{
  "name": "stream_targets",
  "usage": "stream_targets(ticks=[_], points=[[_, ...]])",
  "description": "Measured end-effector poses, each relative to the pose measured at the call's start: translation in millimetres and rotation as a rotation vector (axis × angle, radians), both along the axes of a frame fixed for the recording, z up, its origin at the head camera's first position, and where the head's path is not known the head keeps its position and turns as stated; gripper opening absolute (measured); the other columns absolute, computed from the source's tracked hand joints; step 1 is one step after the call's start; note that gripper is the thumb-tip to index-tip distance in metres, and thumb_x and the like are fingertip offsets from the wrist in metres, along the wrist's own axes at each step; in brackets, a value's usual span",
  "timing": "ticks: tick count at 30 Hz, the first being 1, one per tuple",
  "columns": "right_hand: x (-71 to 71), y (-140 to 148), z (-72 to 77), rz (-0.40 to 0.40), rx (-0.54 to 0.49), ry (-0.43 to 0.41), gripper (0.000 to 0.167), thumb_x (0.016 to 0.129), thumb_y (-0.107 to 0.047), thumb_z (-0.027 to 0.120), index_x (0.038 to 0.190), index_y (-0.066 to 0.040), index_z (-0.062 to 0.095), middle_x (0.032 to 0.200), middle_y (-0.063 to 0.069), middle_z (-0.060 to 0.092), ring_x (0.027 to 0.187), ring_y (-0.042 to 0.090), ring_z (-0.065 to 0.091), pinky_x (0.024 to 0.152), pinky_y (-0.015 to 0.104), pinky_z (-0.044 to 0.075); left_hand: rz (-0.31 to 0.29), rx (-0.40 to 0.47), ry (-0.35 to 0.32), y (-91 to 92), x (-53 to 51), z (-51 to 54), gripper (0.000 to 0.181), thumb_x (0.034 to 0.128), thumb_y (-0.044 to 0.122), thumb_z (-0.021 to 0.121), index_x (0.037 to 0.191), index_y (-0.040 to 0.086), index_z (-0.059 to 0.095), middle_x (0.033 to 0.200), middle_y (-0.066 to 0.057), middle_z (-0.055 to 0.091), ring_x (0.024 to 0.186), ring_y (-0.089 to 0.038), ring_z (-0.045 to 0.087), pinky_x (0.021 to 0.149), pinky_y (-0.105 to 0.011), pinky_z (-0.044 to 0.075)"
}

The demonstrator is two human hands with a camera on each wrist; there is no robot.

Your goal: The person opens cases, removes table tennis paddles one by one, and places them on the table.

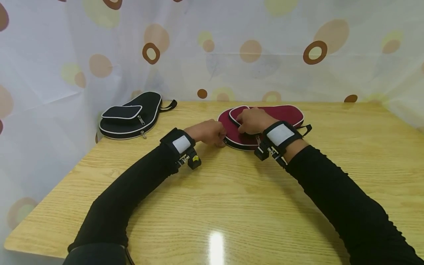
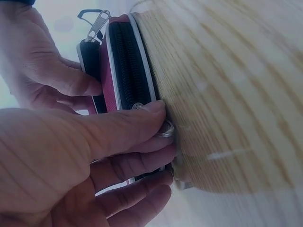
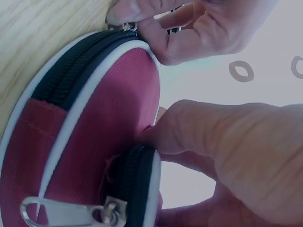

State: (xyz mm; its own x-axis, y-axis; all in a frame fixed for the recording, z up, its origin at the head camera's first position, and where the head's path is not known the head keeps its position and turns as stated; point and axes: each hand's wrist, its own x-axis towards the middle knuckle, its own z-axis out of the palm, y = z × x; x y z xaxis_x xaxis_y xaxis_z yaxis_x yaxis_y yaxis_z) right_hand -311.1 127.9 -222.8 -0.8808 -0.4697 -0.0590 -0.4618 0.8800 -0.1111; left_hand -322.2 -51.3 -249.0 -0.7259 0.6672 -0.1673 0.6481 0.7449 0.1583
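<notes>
Black sleeves (image 1: 130,189) lie nearest. My left grip (image 1: 208,132) pinches a zipper pull (image 2: 166,128); beside it, my right grip (image 1: 255,120) clamps the red case's (image 1: 285,111) pocket (image 3: 136,182).

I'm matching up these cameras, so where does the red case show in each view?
Head: the red case lies right of centre, partly hidden by the right hand.
Left wrist: upper left of centre, edge-on, partly behind the left hand.
Right wrist: large, filling most of the left half.
Shared landmark: the left hand, at the case's zipped edge in all three.
</notes>
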Motion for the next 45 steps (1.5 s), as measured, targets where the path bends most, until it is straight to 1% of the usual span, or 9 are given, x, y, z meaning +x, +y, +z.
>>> stream_targets(ticks=[2, 5, 8, 11, 14, 17, 29, 36, 45], points=[[-0.9, 1.7, -0.6, 0.009, -0.019, 0.004, 0.010, 0.092, -0.004, 0.058, 0.090, -0.003, 0.068, 0.067, 0.001, 0.050, 0.067, 0.020, 0.048, 0.068, 0.032, 0.037, -0.001, 0.008, -0.011, 0.5, -0.8, -0.5, 0.030, 0.0947, 0.019, 0.072, 0.071, 0.010, 0.057, 0.068, 0.004, 0.047, 0.067, -0.012, 0.045, 0.062, -0.023, 0.034], [-2.2, 4.6, -1.5, 0.028, -0.050, 0.003, 0.023, 0.089, -0.001, 0.058, 0.068, -0.009, 0.056, 0.060, -0.002, 0.040, 0.059, 0.015, 0.041, 0.060, 0.028, 0.031, -0.004, 0.016, -0.016, 1.0, -1.7, -1.7, 0.030, 0.0948, 0.019, 0.072, 0.071, 0.010, 0.056, 0.068, 0.004, 0.047, 0.067, -0.012, 0.045, 0.062, -0.023, 0.034], [-5.6, 8.9, -2.7, 0.054, -0.059, 0.002, 0.026, 0.088, 0.000, 0.057, 0.064, -0.010, 0.056, 0.058, -0.004, 0.039, 0.058, 0.014, 0.039, 0.058, 0.026, 0.031, -0.007, 0.013, -0.008, 1.5, -2.1, -2.6, 0.031, 0.0951, 0.020, 0.072, 0.071, 0.011, 0.056, 0.067, 0.004, 0.046, 0.068, -0.013, 0.045, 0.062, -0.023, 0.033], [-9.1, 14.0, -4.0, 0.033, -0.061, -0.029, 0.020, 0.091, -0.002, 0.059, 0.096, -0.002, 0.078, 0.077, 0.004, 0.066, 0.070, 0.018, 0.051, 0.062, 0.027, 0.038, -0.010, 0.013, -0.001, 2.1, -1.5, -2.6, 0.031, 0.0951, 0.019, 0.072, 0.071, 0.011, 0.055, 0.068, 0.004, 0.045, 0.068, -0.013, 0.045, 0.062, -0.024, 0.033], [-10.1, 17.7, -3.8, -0.007, -0.067, -0.072, 0.040, 0.093, -0.005, 0.060, 0.133, -0.005, 0.066, 0.118, 0.014, 0.071, 0.089, 0.022, 0.058, 0.069, 0.029, 0.045, -0.012, 0.022, -0.006, 2.5, -0.6, -2.1, 0.031, 0.0948, 0.018, 0.072, 0.071, 0.011, 0.054, 0.068, 0.004, 0.046, 0.067, -0.012, 0.045, 0.061, -0.023, 0.033], [-9.6, 19.5, -2.2, -0.032, -0.081, -0.098, 0.041, 0.094, -0.005, 0.060, 0.135, -0.006, 0.064, 0.132, 0.016, 0.065, 0.098, 0.024, 0.057, 0.072, 0.030, 0.045, -0.015, 0.029, -0.004, 2.4, 0.0, -1.1, 0.032, 0.0944, 0.017, 0.072, 0.070, 0.012, 0.053, 0.068, 0.004, 0.046, 0.066, -0.012, 0.044, 0.061, -0.023, 0.033], [-8.7, 27.9, 4.9, 0.009, -0.065, -0.097, 0.039, 0.092, 0.000, 0.061, 0.130, -0.007, 0.069, 0.119, 0.013, 0.070, 0.084, 0.021, 0.056, 0.063, 0.026, 0.044, -0.032, 0.024, 0.034, 1.7, -0.3, -0.6, 0.035, 0.0950, 0.021, 0.072, 0.068, 0.013, 0.052, 0.065, 0.005, 0.044, 0.064, -0.012, 0.043, 0.063, -0.024, 0.033], [-9.5, 38.2, 5.5, 0.011, -0.097, -0.109, 0.043, 0.088, 0.003, 0.058, 0.128, -0.008, 0.070, 0.085, 0.008, 0.067, 0.069, 0.019, 0.049, 0.059, 0.026, 0.038, -0.013, 0.047, 0.023, 1.2, -0.5, 0.5, 0.035, 0.0947, 0.021, 0.073, 0.067, 0.013, 0.053, 0.066, 0.006, 0.046, 0.065, -0.011, 0.044, 0.063, -0.023, 0.034], [-12.4, 41.1, 4.9, 0.022, -0.109, -0.096, 0.042, 0.084, 0.006, 0.056, 0.119, -0.007, 0.076, 0.101, 0.011, 0.073, 0.088, 0.025, 0.053, 0.063, 0.029, 0.038, -0.013, 0.072, 0.009, 0.3, 0.9, 0.2, 0.036, 0.0947, 0.020, 0.073, 0.066, 0.014, 0.052, 0.064, 0.006, 0.044, 0.064, -0.011, 0.044, 0.063, -0.024, 0.034]])
